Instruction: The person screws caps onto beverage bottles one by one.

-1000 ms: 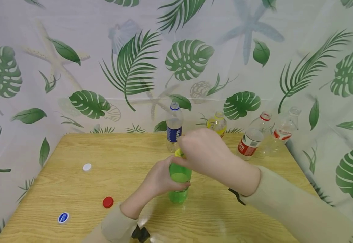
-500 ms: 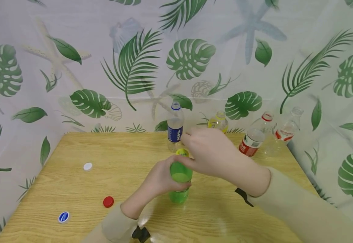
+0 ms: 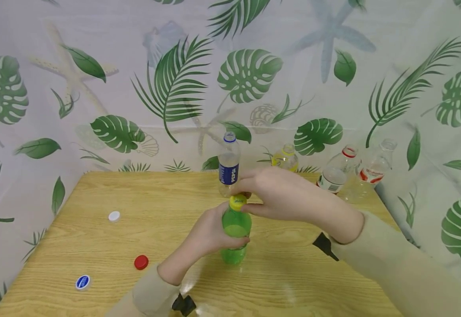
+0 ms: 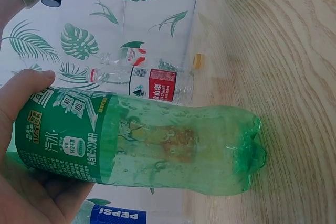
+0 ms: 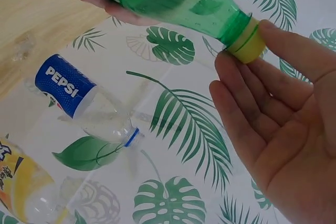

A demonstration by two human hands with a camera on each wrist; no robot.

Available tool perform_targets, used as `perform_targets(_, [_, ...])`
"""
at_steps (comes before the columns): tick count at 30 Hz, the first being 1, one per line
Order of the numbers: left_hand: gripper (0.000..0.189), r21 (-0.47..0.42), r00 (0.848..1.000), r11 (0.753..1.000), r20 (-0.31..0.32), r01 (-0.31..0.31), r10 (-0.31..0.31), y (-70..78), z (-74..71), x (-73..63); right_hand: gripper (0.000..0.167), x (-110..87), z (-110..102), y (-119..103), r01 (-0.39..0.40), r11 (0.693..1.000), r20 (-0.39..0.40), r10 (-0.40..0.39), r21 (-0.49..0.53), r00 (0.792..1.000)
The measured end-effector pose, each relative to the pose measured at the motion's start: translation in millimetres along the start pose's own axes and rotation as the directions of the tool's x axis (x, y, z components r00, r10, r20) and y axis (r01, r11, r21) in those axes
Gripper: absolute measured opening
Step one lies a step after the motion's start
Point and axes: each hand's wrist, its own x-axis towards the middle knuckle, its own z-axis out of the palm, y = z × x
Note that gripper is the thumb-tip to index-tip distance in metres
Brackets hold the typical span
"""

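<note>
A green plastic soda bottle (image 3: 236,225) stands upright on the wooden table, in front of me at the middle. My left hand (image 3: 208,232) wraps round its upper body from the left, over the green label (image 4: 65,135). On top of the bottle sits a yellow cap (image 3: 238,202), still on the neck in the right wrist view. My right hand (image 3: 280,192) pinches this cap (image 5: 249,43) between thumb and fingertips, with the palm turned toward the bottle. Part of the bottle's label is hidden behind my left fingers in the head view.
Capless empty bottles stand at the back: a Pepsi bottle (image 3: 228,165), a yellow-labelled one (image 3: 286,159), a red-ringed one (image 3: 335,169) and a clear one (image 3: 373,169). Loose caps lie at left: white (image 3: 114,216), red (image 3: 141,263) and blue-and-white (image 3: 83,282).
My right hand has turned about the yellow cap, its wrist shifting right and its fingers uncurling somewhat, so more of the cap shows. My left hand and the bottle stay in place.
</note>
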Motion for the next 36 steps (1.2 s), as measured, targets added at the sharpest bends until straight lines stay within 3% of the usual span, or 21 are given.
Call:
perform_targets(3, [0.06, 0.0, 1.0, 1.0, 0.003, 0.011, -0.011, 0.7, 0.0, 0.0, 0.017, 2.3, 2, -2, -0.079, 0.997, -0.015, 0.079, -0.011, 0.997])
perform_targets(7, [0.059, -0.012, 1.0, 0.999, 0.009, 0.03, -0.03, 1.0, -0.1, -0.4, 0.034, 6.5, 9, -6, -0.195, 0.979, -0.072, 0.191, -0.064, 0.979])
perform_targets(13, [0.061, 0.001, 0.999, 0.999, 0.005, 0.053, -0.053, 1.0, 0.0, 0.0, 0.04, 6.3, 23, -10, -0.264, 0.96, -0.169, 0.246, -0.096, 0.954])
perform_targets(16, [0.062, 0.01, 0.999, 0.999, 0.008, 0.045, -0.045, 1.6, 0.7, 0.6, 0.035, 0.8, 24, -6, -0.234, 0.972, -0.162, 0.227, -0.029, 0.96])
perform_targets(20, [0.059, 0.015, 0.999, 0.999, 0.004, 0.038, -0.038, 1.7, 0.9, 0.3, 0.028, -5.9, 23, 6, -0.129, 0.975, -0.095, 0.148, 0.179, 0.984])
perform_targets(25, [0.059, 0.004, 0.999, 0.999, -0.006, 0.032, -0.032, 0.7, 0.1, -1.2, 0.04, -11.7, 32, 20, -0.037, 0.903, -0.053, 0.066, 0.428, 0.996])
perform_targets(31, [0.058, 0.01, 1.0, 1.0, -0.012, 0.017, -0.017, -0.3, 0.9, -1.2, 0.041, -13.6, 45, 31, -0.023, 0.798, -0.062, 0.076, 0.602, 0.995])
perform_targets(33, [0.057, 0.011, 1.0, 1.0, -0.014, 0.018, -0.018, -0.2, 1.2, -1.1, 0.039, -13.9, 47, 31, -0.02, 0.789, -0.087, 0.093, 0.614, 0.992])
perform_targets(36, [0.058, 0.009, 1.0, 1.0, -0.015, 0.02, -0.02, 0.2, 1.6, -0.9, 0.035, -13.0, 49, 30, -0.015, 0.802, -0.15, 0.13, 0.597, 0.98])
